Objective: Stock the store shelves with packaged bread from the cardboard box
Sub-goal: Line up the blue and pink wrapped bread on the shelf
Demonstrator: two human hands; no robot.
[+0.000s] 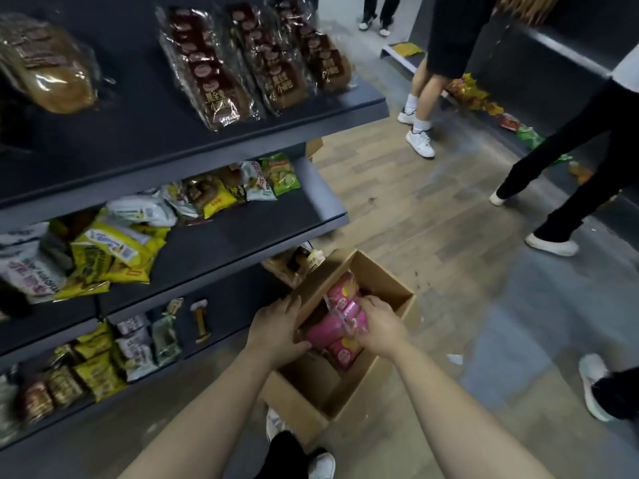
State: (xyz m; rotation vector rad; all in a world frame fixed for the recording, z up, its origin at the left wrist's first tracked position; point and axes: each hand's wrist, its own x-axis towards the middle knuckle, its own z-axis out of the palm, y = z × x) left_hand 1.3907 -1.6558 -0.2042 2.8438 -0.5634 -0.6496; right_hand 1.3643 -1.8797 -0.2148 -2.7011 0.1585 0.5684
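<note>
- The cardboard box (387, 288) stands open on the wooden floor (432, 209), at about 6 o'clock from the middle of the view, just beside the foot of the dark shelves (249, 131).
- Inside it lie the pink bread packs (333, 328): glossy, bright pink wrappers with round yellow-and-white prints, bundled in clear film and stacked toward the box's 12 o'clock end.
- The left hand (276, 331) grips the box's upright flap at 9 o'clock, fingers curled over its edge.
- The right hand (378, 328) pinches the clear film of the pink bread packs from their 3 o'clock side.
- On the top shelf, at 11 o'clock, lie long brown bread bags (214, 74) in clear wrap.
- Other people's legs stand at 2 o'clock.
</note>
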